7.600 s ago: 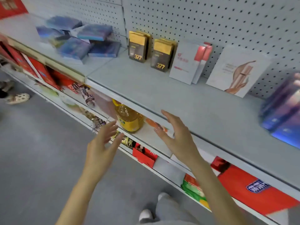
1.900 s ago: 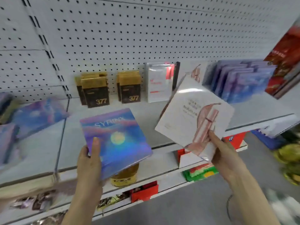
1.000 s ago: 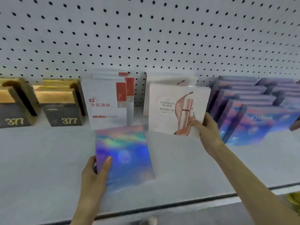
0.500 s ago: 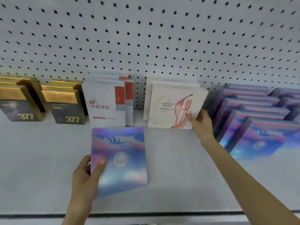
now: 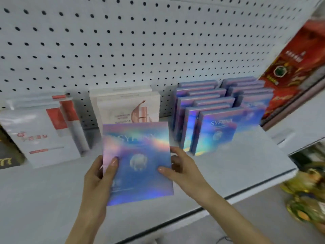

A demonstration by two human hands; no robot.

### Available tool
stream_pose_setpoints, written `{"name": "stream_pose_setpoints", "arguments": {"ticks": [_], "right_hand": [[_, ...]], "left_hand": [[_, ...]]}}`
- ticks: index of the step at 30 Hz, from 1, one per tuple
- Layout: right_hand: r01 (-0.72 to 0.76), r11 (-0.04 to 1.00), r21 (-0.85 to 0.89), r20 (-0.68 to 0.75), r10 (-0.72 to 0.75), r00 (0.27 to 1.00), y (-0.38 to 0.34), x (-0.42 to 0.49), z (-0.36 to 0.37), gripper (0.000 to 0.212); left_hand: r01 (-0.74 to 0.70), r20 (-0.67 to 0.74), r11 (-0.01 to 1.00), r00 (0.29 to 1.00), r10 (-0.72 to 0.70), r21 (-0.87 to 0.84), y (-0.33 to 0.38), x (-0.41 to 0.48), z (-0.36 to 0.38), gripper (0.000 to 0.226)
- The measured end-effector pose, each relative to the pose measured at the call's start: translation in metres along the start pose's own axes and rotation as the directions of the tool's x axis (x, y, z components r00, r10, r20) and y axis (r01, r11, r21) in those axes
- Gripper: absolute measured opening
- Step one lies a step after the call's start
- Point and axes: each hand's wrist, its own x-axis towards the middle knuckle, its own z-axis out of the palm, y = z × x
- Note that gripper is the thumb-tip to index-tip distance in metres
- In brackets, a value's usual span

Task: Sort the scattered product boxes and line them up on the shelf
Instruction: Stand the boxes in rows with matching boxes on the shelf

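Observation:
A holographic blue-pink SYRINX box [image 5: 139, 161] is held above the grey shelf [image 5: 237, 166], its face towards me. My left hand [image 5: 100, 175] grips its left edge, thumb on the front. My right hand [image 5: 181, 168] holds the right edge, thumb on the face and fingers behind. Two rows of the same SYRINX boxes [image 5: 218, 120] stand upright to the right. Behind the held box stand white boxes with a pink bottle picture [image 5: 126, 104], leaning on the pegboard. White and red boxes [image 5: 42, 131] stand to the left.
The white pegboard [image 5: 123, 41] backs the shelf. A black and gold box [image 5: 7, 155] shows at the far left edge. Red boxes [image 5: 295, 71] lie on the neighbouring shelf at right. Yellow-green goods [image 5: 306, 199] sit lower right below the shelf edge.
My right hand has left the white bottle-picture box standing at the back and come over to the SYRINX box's right edge. The box is now raised and held by both hands; the view shifted right.

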Motion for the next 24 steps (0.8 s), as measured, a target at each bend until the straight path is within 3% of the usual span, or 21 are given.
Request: {"name": "stream_pose_setpoints", "arguments": {"ticks": [3, 8, 13, 21, 24], "right_hand": [[0.066, 0.998, 0.019, -0.143, -0.063, 0.988, 0.005, -0.019, -0.043, 0.043], [0.057, 0.998, 0.01, -0.311, -0.051, 0.949, 0.036, -0.046, -0.122, 0.046], [0.025, 0.999, -0.044, -0.351, -0.039, 0.935, 0.062, -0.047, -0.214, 0.042], [0.054, 0.989, -0.141, -0.312, -0.096, 0.945, 0.082, -0.018, -0.376, 0.033], [0.057, 0.983, -0.175, -0.301, -0.108, 0.948, 0.096, 0.007, -0.412, 0.034]], "left_hand": [[-0.069, 0.164, 0.996, 0.985, 0.06, 0.048, -0.001, -0.006, 0.043, 0.017], [-0.22, 0.334, 0.921, 0.936, 0.107, 0.32, -0.018, -0.015, 0.111, 0.035], [-0.316, 0.367, 0.834, 0.918, 0.149, 0.453, -0.034, -0.026, 0.193, 0.031], [-0.298, 0.329, 0.841, 0.932, 0.153, 0.452, -0.071, -0.038, 0.346, 0.028], [-0.238, 0.243, 0.859, 0.96, 0.138, 0.452, -0.087, -0.033, 0.39, 0.029]]}}
